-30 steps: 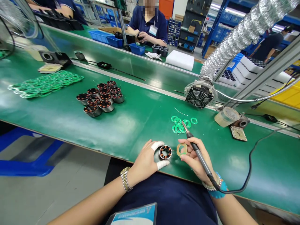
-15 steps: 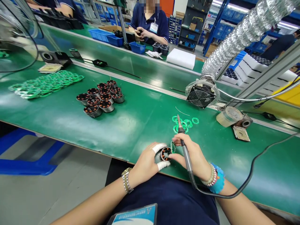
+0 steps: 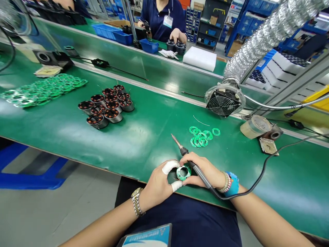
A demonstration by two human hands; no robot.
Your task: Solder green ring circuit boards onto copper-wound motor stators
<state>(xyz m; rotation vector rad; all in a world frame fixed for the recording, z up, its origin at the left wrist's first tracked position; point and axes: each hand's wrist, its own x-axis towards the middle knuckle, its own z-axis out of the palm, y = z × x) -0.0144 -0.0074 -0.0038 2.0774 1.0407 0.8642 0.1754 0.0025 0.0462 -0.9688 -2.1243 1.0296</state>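
Green ring (image 3: 183, 178), one: held between left hand (image 3: 158, 181) and right hand (image 3: 210, 170) (soldering iron (image 3: 202, 175) also in right, tip toward eleven o'clock).

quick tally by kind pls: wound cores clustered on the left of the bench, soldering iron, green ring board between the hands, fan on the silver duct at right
Wound cores: 11
Soldering iron: 1
Green ring board: 1
Fan: 1
Total: 14
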